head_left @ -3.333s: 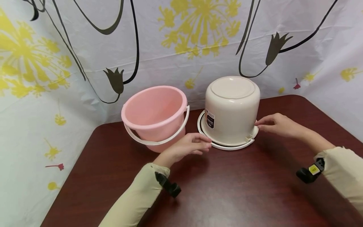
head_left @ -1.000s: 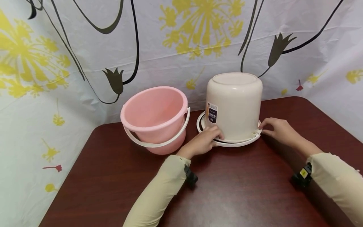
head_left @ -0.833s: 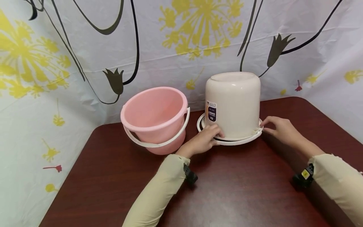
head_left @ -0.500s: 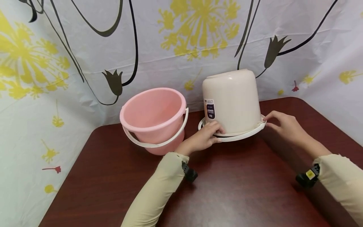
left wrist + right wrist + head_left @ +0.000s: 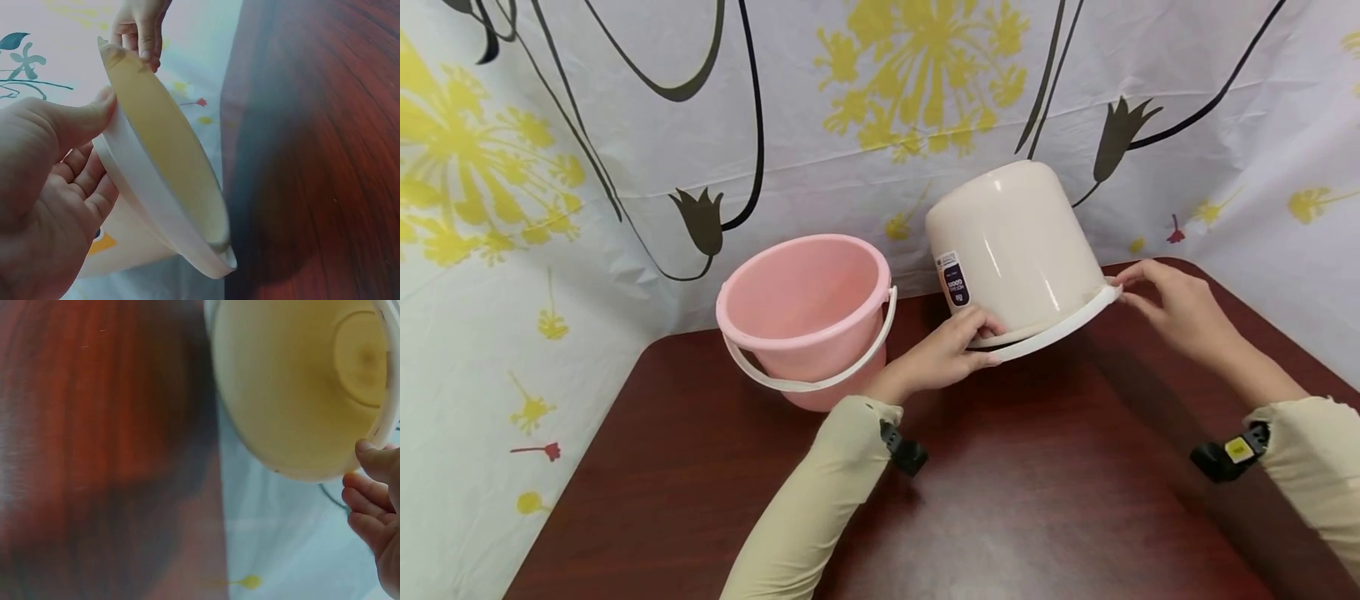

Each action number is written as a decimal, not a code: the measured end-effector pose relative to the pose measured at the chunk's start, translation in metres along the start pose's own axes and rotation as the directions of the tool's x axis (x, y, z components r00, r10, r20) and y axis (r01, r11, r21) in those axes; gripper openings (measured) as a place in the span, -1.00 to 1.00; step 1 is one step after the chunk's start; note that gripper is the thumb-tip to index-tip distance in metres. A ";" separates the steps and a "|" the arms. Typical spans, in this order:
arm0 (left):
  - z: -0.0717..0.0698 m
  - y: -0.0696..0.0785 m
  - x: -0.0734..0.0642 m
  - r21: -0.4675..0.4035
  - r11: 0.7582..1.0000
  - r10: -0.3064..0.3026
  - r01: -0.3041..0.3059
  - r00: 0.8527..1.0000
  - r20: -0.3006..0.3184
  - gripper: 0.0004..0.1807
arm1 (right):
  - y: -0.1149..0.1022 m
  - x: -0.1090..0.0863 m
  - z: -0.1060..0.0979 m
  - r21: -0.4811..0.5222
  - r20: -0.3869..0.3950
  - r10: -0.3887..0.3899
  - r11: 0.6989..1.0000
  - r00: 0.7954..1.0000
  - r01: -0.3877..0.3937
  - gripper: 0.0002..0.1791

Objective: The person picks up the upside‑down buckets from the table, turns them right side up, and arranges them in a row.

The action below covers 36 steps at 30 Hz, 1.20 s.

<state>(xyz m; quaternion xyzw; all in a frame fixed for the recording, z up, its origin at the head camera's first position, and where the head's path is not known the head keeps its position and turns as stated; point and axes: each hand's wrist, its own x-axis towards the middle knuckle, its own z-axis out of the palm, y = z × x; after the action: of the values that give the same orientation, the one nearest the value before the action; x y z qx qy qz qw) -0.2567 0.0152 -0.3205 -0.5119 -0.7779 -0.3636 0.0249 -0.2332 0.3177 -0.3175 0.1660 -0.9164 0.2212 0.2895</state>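
Observation:
A cream plastic bucket (image 5: 1011, 242), bottom up and tilted, is raised off the table with its right side higher. Its white handle (image 5: 1052, 333) lies along the rim. My left hand (image 5: 951, 350) pinches the near rim, thumb on one side and fingers on the other, as the left wrist view shows. With thumb and fingers my right hand (image 5: 1180, 312) grips the rim at the right, by the handle's end. In the right wrist view the bucket's hollow inside (image 5: 294, 381) faces the camera. A dark label (image 5: 953, 282) is on the bucket's left side.
A pink bucket (image 5: 808, 292) stands upright, mouth up, at the left with its white handle hanging down in front. Both are at the back of a dark red wooden table (image 5: 1015, 500). Behind hangs a white flower-patterned curtain (image 5: 850, 167).
My left hand has come to the cream bucket's rim and taken hold. The bucket, upside down on the table before, has been lifted and tipped leftward, my right hand rising with it.

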 end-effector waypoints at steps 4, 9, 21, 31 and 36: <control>-0.003 0.007 0.002 -0.075 0.997 -0.011 0.009 1.000 -0.025 -0.69 | -0.006 0.007 -0.012 -0.004 -0.003 -0.003 1.000 1.000 0.003 -0.74; -0.005 0.013 0.005 -0.147 0.989 -0.016 0.010 0.999 -0.043 -0.69 | -0.010 0.017 -0.023 -0.014 -0.039 -0.038 0.999 0.998 0.038 -0.76; -0.012 0.034 0.007 -0.381 0.923 -0.096 0.055 0.991 -0.090 -0.70 | -0.028 0.034 -0.047 -0.062 -0.091 -0.076 0.996 0.993 0.071 -0.72; -0.015 0.043 0.004 -0.587 0.809 -0.131 0.022 0.981 -0.145 -0.73 | -0.043 0.048 -0.057 -0.083 -0.099 -0.113 0.991 0.989 0.104 -0.77; -0.016 0.045 0.002 -0.665 0.747 -0.173 0.017 0.970 -0.170 -0.74 | -0.049 0.054 -0.057 -0.082 -0.104 -0.092 0.993 0.990 0.084 -0.75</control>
<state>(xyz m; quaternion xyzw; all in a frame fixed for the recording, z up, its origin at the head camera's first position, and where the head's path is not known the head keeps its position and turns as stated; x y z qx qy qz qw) -0.2264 0.0162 -0.2838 -0.4036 -0.6173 -0.6693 -0.0896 -0.2283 0.2948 -0.2280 0.1827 -0.8990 0.1812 0.3543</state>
